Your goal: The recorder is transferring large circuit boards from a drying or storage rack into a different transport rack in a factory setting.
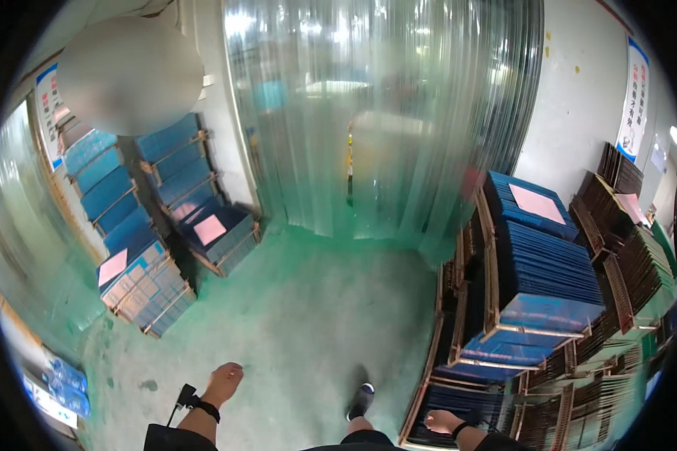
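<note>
At 7 o'clock in the view, the left hand (223, 382) hung above the green floor (316, 301), fingers curled. At 5 o'clock, the right hand (441, 422) was near the dark racked panels (485, 404); contact was unconfirmed. Whether either hand was pressed together could not be told. Blue panels (553, 259) stood racked at 3 o'clock.

Your left hand (223, 382) extends forward, loosely curled; your right hand (441, 422) sits lower, pointing inward.
</note>
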{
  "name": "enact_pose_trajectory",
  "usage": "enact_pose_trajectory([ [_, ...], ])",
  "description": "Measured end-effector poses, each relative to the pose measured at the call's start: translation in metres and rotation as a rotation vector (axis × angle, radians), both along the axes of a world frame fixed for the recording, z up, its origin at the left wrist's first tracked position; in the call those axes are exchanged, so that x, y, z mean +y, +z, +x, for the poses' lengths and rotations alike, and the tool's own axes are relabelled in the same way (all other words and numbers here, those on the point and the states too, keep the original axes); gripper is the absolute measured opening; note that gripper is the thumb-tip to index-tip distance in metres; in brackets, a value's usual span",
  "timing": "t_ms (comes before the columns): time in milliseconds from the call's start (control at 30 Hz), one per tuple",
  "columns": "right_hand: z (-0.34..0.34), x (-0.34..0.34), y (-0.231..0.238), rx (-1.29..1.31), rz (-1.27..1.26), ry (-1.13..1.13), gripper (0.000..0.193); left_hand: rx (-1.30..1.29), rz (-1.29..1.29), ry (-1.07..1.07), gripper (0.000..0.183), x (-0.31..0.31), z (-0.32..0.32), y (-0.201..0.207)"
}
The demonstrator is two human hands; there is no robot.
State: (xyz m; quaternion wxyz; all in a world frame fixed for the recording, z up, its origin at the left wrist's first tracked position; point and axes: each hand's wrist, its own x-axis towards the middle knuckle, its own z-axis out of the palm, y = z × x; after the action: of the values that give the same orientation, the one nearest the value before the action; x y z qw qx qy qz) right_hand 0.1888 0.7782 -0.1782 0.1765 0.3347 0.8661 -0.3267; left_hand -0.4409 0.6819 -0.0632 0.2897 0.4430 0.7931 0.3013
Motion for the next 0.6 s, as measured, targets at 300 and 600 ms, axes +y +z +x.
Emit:
enact_pose_trajectory([
  [300, -0.081, 0.301, 0.012, -0.259, -0.047, -0.477, 0.038, 0.098, -0.418, -0.48, 0.04, 0.163, -0.026, -0.087],
  [600, -0.166, 0.602, 0.099, 0.098, 0.021, -0.918, 0.045, 0.15, -0.254, -0.51, 0.027, 0.353, -0.199, -0.218],
])
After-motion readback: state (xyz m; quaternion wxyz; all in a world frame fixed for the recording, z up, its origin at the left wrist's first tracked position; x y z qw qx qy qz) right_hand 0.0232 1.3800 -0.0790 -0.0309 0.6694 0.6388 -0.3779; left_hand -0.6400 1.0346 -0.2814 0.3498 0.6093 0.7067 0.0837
